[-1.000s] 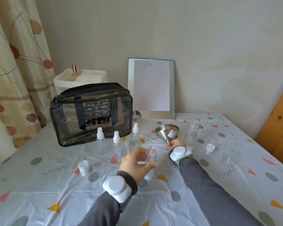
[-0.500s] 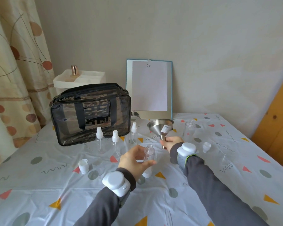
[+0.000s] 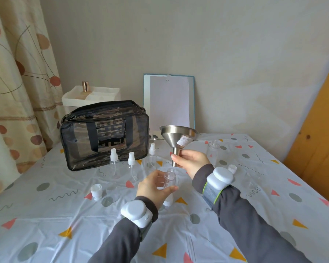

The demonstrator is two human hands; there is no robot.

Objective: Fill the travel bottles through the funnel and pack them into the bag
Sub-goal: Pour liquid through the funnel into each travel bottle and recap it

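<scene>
Head view: the left hand (image 3: 153, 186) wraps its fingers (image 3: 170, 189) round the uncapped bottle (image 3: 169, 176), upright over the tabletop's (image 3: 65, 221) middle, steadying its mouth. The right hand (image 3: 193, 162) pinches the funnel (image 3: 177, 135) by its spout just above, seemingly to seat it. The bag (image 3: 104, 133) stands toward the far left corner.

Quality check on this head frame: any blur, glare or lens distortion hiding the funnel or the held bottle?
Head view: soft even light, no hard shadows; the funnel in the right hand is sharp with mild sheen; the clear bottle in the left hand blends into the tablecloth; wide-angle distortion slants the curtain.
</scene>
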